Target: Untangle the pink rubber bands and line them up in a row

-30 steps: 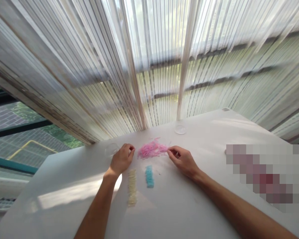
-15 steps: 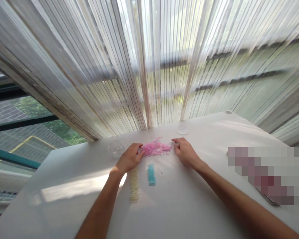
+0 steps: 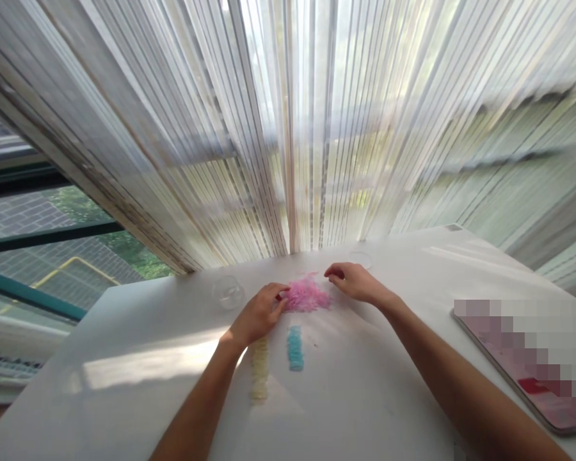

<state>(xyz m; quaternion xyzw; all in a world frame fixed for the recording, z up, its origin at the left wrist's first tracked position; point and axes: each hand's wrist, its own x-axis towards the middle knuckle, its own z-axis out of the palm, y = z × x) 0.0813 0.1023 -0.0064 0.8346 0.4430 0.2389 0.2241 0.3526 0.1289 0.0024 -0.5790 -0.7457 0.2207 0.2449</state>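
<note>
Left-hand fingers (image 3: 283,297) at pink pile's (image 3: 310,296) edge; right's apart, above table (image 3: 365,397).

the 1 view comes from a camera worn on the person's head, looking forward and down across a white table (image 3: 345,403) from its near side. it takes in the tabletop below, the far edge near mid-height, and a striped sheer curtain (image 3: 221,102) filling most of the upper part. the angle is wide, so the curtain's lines fan outward. at the left it reaches a window (image 3: 52,234) with paving outside. both forearms enter from the bottom edge, and the left hand (image 3: 259,312) and right hand (image 3: 356,282) lie near the middle, small in view
</note>
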